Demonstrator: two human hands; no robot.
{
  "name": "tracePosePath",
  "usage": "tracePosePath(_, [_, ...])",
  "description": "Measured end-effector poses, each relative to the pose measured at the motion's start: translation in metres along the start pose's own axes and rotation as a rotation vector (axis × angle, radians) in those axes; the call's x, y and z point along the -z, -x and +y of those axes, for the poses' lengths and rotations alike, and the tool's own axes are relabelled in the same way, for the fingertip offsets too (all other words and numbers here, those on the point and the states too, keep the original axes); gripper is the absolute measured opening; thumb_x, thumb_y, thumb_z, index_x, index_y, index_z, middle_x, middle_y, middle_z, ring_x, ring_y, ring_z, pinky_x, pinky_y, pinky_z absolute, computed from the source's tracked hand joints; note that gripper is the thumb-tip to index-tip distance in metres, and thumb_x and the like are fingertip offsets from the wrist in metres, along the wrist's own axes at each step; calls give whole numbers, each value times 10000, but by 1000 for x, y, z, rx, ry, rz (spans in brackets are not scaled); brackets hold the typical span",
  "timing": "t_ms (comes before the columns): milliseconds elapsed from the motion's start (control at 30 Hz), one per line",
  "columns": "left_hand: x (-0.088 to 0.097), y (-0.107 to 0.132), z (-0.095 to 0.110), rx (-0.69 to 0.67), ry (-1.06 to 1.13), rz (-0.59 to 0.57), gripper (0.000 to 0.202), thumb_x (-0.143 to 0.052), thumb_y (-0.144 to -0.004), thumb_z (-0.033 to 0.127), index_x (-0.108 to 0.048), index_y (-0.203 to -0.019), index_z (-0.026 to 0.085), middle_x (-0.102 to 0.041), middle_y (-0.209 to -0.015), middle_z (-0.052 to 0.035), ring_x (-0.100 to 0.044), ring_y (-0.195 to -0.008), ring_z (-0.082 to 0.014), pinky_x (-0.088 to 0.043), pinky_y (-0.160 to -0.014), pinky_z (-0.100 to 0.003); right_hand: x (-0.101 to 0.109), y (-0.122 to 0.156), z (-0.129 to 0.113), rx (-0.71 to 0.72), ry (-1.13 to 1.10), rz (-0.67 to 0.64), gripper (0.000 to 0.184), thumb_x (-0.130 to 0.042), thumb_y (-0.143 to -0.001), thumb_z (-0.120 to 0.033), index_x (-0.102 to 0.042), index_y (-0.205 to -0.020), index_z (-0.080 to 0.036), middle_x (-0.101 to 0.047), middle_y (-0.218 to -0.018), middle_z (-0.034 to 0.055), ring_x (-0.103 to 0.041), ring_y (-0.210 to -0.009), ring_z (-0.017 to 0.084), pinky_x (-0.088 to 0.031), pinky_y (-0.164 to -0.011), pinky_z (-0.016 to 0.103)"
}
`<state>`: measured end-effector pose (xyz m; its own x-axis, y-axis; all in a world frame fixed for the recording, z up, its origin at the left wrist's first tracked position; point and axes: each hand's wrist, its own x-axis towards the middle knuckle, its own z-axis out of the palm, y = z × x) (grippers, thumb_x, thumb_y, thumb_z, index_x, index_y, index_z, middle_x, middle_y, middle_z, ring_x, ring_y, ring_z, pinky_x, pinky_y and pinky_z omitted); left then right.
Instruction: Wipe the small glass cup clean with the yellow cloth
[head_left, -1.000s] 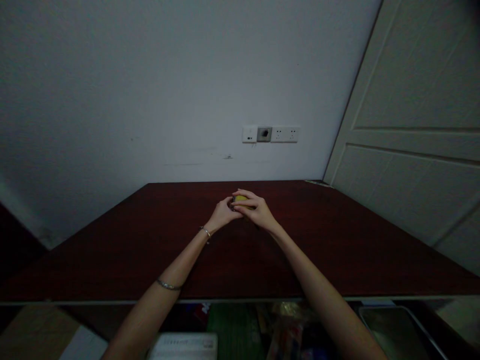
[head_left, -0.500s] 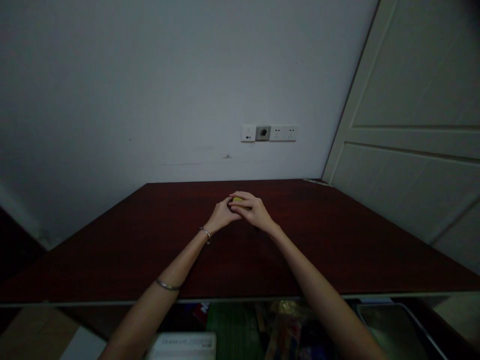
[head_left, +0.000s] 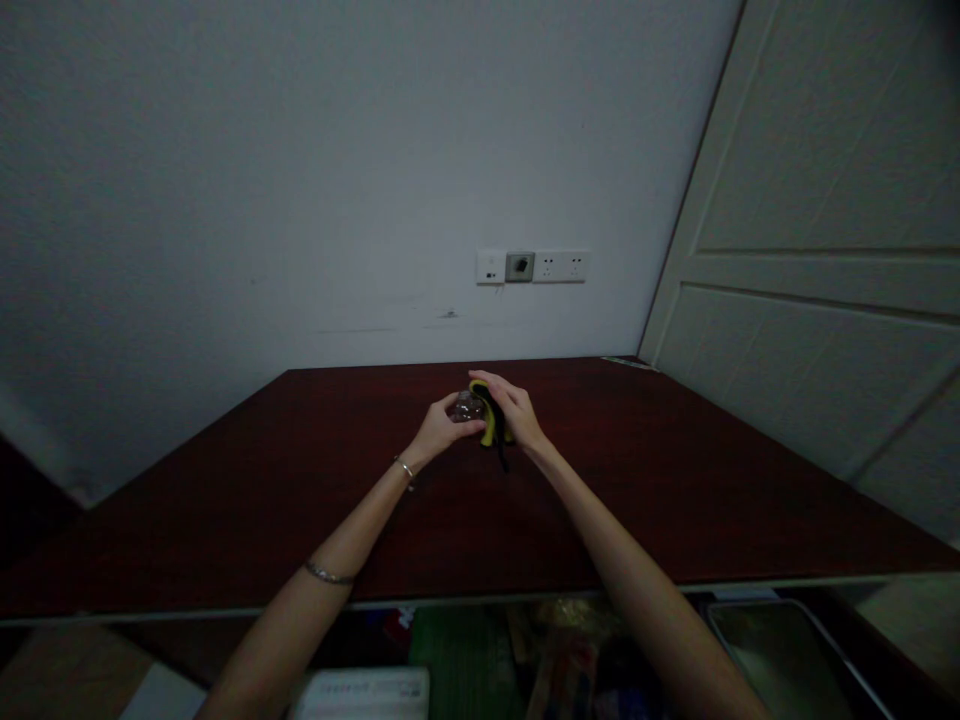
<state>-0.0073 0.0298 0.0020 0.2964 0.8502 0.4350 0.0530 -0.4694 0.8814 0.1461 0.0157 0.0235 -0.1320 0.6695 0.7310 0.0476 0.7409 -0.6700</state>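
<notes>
Both my arms reach out over a dark red-brown table (head_left: 675,500) in dim light. My left hand (head_left: 439,428) is closed round a small clear, glassy object (head_left: 466,406). My right hand (head_left: 515,412) grips a yellow and black item (head_left: 488,424) with a dark strap hanging from it. The two hands meet near the table's far middle, and the two objects touch each other. I cannot make out what either object is. Thin bracelets sit on my left wrist and forearm.
A white wall with a row of sockets (head_left: 532,267) stands behind the table. A pale panelled door (head_left: 825,250) is at the right. Below the table's near edge lie a metal tray (head_left: 780,655), a white box (head_left: 367,692) and coloured packets.
My hands have lifted slightly and parted. The yellow and black item now shows beside a clear object, where before only a yellow patch showed under my fingers.
</notes>
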Motion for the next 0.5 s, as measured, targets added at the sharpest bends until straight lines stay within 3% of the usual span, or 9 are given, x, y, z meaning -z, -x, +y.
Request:
tracePosePath(133, [3, -2, -2, 55, 70, 45, 484, -710, -590, 414, -606, -948, 106, -653, -872, -74, -590, -760, -169, -459, -715, -286, 3, 2, -7, 87, 82, -117, 480, -557, -764, -476, -530, -1192, -259, -513, -1268, 59, -443, -1201, 216, -327, -1028, 381])
tracePosePath(300, [4, -2, -2, 86, 137, 33, 406, -687, -632, 413, -631, -890, 104, -654, -840, -68, -586, -744, -160, -452, -693, -271, 0, 5, -4, 147, 223, -202, 890, -768, -544, -400, -351, -1320, -273, -394, -1340, 93, -380, -1240, 244, -305, -1041, 404])
tracePosePath(500, [6, -3, -3, 173, 137, -8, 424, -653, -665, 461, -630, -883, 98, -648, -836, -79, -587, -731, -151, -443, -632, -238, -1, 6, 6, 122, 255, -188, 871, -761, -565, -363, -346, -1321, -242, -417, -1312, 112, -419, -1207, 231, -331, -1024, 386])
